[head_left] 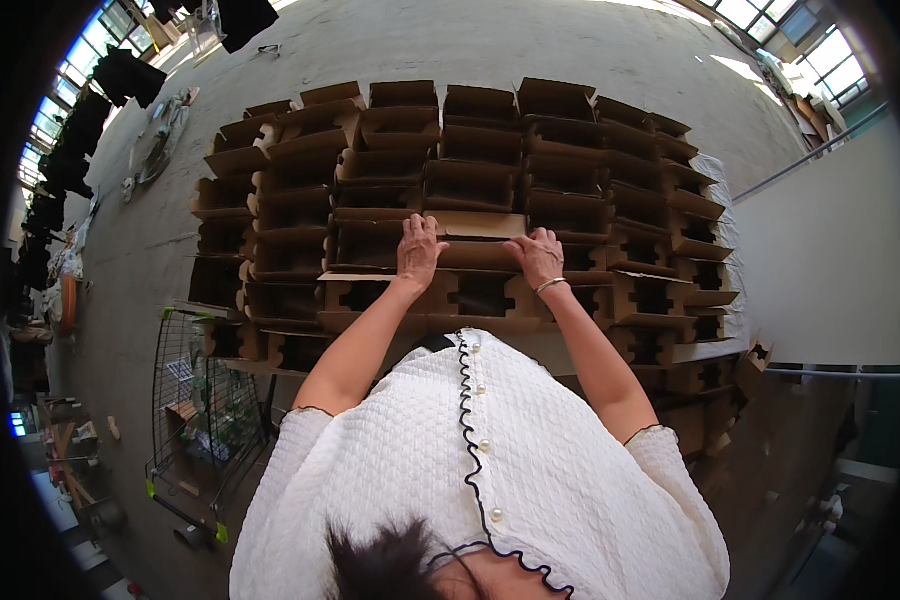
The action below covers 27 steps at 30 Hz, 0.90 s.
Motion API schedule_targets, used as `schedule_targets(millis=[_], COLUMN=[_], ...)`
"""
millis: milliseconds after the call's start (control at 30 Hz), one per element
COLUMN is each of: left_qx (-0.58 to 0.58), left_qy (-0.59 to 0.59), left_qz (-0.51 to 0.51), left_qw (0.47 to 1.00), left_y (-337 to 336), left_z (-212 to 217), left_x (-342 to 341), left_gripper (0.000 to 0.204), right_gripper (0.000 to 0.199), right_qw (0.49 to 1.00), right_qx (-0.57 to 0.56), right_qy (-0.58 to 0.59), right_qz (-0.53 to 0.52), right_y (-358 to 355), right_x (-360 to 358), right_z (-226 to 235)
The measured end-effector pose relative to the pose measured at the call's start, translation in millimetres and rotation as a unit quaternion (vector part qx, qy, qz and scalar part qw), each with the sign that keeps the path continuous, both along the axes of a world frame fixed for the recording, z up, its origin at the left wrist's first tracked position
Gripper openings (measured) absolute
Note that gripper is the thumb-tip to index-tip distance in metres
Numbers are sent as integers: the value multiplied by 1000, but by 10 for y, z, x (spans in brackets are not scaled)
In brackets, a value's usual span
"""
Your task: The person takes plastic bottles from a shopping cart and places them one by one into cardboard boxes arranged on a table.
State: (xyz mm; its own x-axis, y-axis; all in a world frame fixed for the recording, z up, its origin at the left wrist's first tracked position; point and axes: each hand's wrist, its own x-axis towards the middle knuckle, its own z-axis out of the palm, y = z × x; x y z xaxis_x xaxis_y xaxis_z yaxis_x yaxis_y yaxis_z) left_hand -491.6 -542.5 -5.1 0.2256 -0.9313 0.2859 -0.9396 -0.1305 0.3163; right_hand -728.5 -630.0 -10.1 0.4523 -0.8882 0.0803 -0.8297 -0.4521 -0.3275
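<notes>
Brown cardboard boxes with open tops stand in tight rows in front of me. Both my hands are on one cardboard box [478,256] near the middle, whose lighter flap [478,224] shows along its far side. My left hand [420,252] is closed over the box's left end, fingers pointing away from me. At the right end my right hand [540,258] has its fingers bent over the edge and its thumb turned inward; a bracelet [550,285] circles that wrist. The fingertips of both hands are partly hidden by the cardboard.
To the left stands a black wire cart [185,400] with green corners, holding various items. A large pale panel [830,250] rises on the right. White sheeting [727,230] lies along the boxes' right edge. Dark cloths [80,130] hang at the far left above the grey concrete floor [370,45].
</notes>
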Motion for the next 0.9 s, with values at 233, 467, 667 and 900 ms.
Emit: schedule_targets(millis=[233,467,667,900], left_qx=[87,3,-88,108], left_qy=[-6,26,72,120], left_qz=[-61,-38,79,79], left_qw=[994,999,990,984], left_y=[-111,149,729,1101], left_z=[-536,-471,-101,-199], left_x=[90,24,513,1437], left_gripper=[41,41,31,8], right_gripper=[36,35,50,44], right_qw=[997,981,971,975], right_qx=[-13,29,10,48], right_qy=[-55,95,154,151], right_qz=[59,169,184,158], right_y=[-7,-190,-172,-167], right_x=[-9,114,231,320], right_z=[-215,-196,-266,-226])
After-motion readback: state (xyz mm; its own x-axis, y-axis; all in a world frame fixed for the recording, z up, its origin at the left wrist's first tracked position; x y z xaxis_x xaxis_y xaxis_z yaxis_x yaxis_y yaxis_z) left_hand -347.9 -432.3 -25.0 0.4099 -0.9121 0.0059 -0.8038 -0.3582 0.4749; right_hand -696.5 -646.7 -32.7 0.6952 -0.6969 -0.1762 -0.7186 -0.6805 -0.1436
